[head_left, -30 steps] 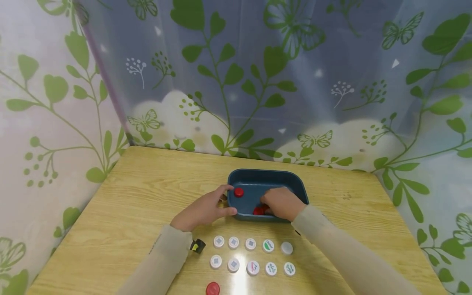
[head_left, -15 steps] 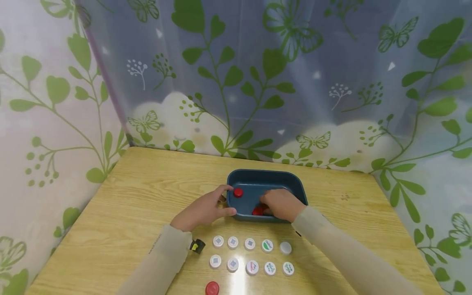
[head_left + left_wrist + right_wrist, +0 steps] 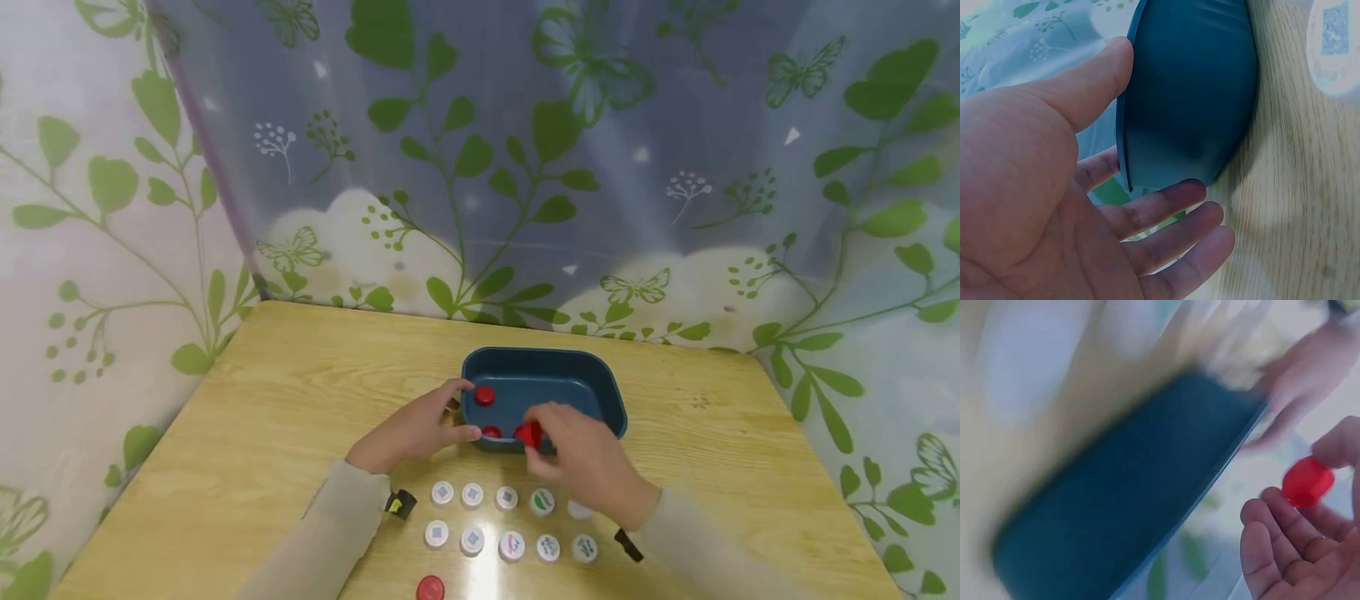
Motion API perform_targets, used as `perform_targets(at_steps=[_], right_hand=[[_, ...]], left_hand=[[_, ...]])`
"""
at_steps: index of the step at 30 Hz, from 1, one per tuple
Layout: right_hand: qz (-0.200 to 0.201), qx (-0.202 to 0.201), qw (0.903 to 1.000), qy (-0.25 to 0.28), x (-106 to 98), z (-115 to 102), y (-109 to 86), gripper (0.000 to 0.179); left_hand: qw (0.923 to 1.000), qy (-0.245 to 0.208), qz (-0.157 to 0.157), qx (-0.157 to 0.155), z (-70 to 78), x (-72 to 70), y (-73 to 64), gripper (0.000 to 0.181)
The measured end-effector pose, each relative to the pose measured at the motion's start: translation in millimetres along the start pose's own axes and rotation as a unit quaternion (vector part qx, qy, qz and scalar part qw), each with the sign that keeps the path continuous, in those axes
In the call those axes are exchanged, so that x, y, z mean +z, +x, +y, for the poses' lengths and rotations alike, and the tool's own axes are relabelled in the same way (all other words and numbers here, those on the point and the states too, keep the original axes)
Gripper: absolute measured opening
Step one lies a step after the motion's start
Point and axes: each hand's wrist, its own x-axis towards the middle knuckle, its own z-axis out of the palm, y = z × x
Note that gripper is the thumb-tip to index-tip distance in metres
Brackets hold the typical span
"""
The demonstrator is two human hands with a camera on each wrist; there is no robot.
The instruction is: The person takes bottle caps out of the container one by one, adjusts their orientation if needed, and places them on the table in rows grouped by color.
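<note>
In the head view my right hand [image 3: 588, 462] pinches a red bottle cap [image 3: 532, 434] between thumb and fingertips, over the front wall of a dark blue plastic bin [image 3: 611, 400]. The right wrist view shows the same red cap [image 3: 1308, 481] held at its edge. Two more red caps lie in the bin, one near its left end [image 3: 485, 396] and one by the front wall [image 3: 491, 432]. More red shows just behind the held cap. My left hand [image 3: 412, 429] rests at the bin's left end, thumb [image 3: 1107, 69] against the rim and other fingers loosely extended.
In front of the bin, white caps with printed tops [image 3: 512, 546] stand in two rows on the wooden table [image 3: 337, 358]. My right hand partly covers one. A lone red cap [image 3: 431, 587] lies nearest me. A leaf-patterned curtain [image 3: 517, 208] hangs behind the table.
My right hand has risen out of the bin and come toward me with a red cap. Another cap by the front wall now shows. My left hand stays put.
</note>
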Motion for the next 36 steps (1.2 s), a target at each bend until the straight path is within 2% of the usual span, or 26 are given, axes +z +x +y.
perform_targets(at_steps=[2,4,8,13,16,19,23,28,32,36], right_hand=[[-0.012,-0.016,0.999,0.041,2.5,-19.7,-16.2,0.026],[-0.04,-0.02,0.9956,0.082,6.3,-36.8,-31.5,0.026],[-0.103,-0.017,0.9843,0.142,14.6,-59.3,-53.3,0.024],[-0.197,-0.004,0.9663,0.165,31.5,-68.7,-61.9,0.021],[-0.238,-0.013,0.9566,0.167,43.9,-68.8,-62.1,0.022],[-0.233,-0.045,0.9559,0.173,53.6,-68.1,-63.2,0.019],[-0.195,-0.077,0.9593,0.189,59.4,-67.8,-65.0,0.017],[-0.181,-0.092,0.9621,0.182,58.0,-67.2,-64.9,0.016],[-0.204,-0.071,0.9623,0.165,55.6,-69.4,-62.8,0.02],[-0.255,-0.024,0.949,0.184,53.7,-72.2,-60.7,0.028]], left_hand=[[1.0,0.006,0.003,-0.003,-1.3,1.1,0.5,0.073],[0.9999,0.01,0.005,-0.001,-2.8,2.5,1.4,0.073],[1.0,0.004,-0.001,0.003,-2.8,3.0,2.3,0.074],[1.0,-0.002,-0.005,0.005,-1.1,1.2,1.6,0.073],[1.0,0.004,-0.001,0.004,-0.8,1.3,1.1,0.072],[0.9999,0.01,-0.002,0.004,-1.7,2.1,1.3,0.072],[1.0,0.002,-0.005,0.004,1.3,2.8,2.4,0.072],[1.0,0.003,-0.001,0.005,2.1,3.5,2.6,0.07],[1.0,0.005,0.005,-0.005,-1.1,2.5,-1.2,0.07],[0.9999,-0.015,-0.002,0.005,-2.2,2.7,0.8,0.071]])
